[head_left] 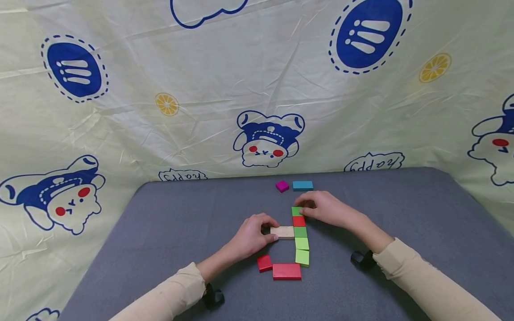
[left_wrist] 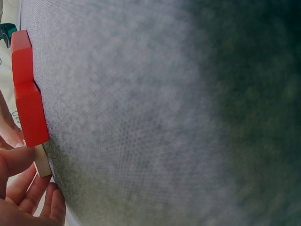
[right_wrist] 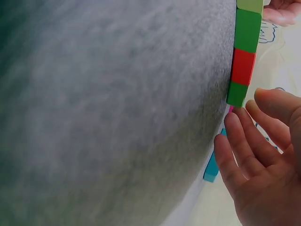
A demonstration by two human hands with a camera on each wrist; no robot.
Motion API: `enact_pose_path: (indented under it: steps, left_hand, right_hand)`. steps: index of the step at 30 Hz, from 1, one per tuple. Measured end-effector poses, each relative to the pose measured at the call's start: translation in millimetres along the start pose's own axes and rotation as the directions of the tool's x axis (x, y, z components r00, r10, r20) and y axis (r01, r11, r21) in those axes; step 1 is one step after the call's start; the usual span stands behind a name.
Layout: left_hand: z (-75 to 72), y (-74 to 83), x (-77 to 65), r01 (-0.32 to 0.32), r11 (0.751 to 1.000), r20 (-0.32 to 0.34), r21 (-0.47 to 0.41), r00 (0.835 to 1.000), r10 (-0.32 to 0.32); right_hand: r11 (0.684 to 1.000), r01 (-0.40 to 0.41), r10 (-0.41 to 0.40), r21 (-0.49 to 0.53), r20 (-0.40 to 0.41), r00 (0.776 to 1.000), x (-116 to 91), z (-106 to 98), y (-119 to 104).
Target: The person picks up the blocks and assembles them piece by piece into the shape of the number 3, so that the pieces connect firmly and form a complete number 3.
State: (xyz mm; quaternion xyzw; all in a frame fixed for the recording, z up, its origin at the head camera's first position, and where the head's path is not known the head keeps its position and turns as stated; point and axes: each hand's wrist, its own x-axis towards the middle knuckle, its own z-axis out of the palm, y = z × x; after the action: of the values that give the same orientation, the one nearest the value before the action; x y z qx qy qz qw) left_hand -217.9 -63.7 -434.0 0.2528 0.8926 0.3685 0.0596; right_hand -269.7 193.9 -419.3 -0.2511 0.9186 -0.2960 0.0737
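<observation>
My left hand (head_left: 251, 236) pinches a pale wooden block (head_left: 283, 232), thumb at its near side and a finger at its far side. That block's right end meets a column of square blocks, at a dark green block (head_left: 300, 232). At the column's far end is a green block (head_left: 296, 211), with a red block (head_left: 299, 221) just nearer. My right hand (head_left: 324, 207) is at this far green block, fingertips right by its far end and thumb by its right side. In the right wrist view its fingers look fairly straight and spread.
Two light green blocks (head_left: 302, 243) form the column's near end. Close below lie a long red block (head_left: 287, 272) and a small red block (head_left: 264, 263). A magenta block (head_left: 282, 186) and a blue block (head_left: 303, 186) lie near the back edge of the grey table (head_left: 180, 214).
</observation>
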Motion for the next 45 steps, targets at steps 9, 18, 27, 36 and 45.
enact_pose_path:
  steps: [9,18,27,36,45]
  left_hand:
    - [-0.5,-0.8,0.6,0.012,1.0,0.004,0.005,1.0,-0.012]
    - [-1.9,-1.6,0.8,0.027,1.0,0.007,0.0,1.0,-0.027]
    - [-1.9,-1.2,1.1,0.015,1.0,0.005,0.009,1.0,-0.015]
    - [-1.4,0.2,-0.5,0.014,1.0,0.002,0.011,1.0,-0.014]
    - [-0.9,0.2,-0.9,0.006,1.0,0.006,0.008,1.0,-0.007]
  right_hand:
    - [1.0,-0.02,0.019,-0.022,-0.066,0.998,-8,-7,10]
    - [1.0,-0.017,0.016,-0.02,-0.07,0.997,-6,-8,10]
    - [1.0,-0.017,0.017,0.001,-0.02,1.0,0,-3,4]
    - [1.0,-0.013,0.013,-0.009,0.017,1.0,4,-1,5]
    - [1.0,0.011,-0.01,-0.018,0.037,0.999,6,-3,4]
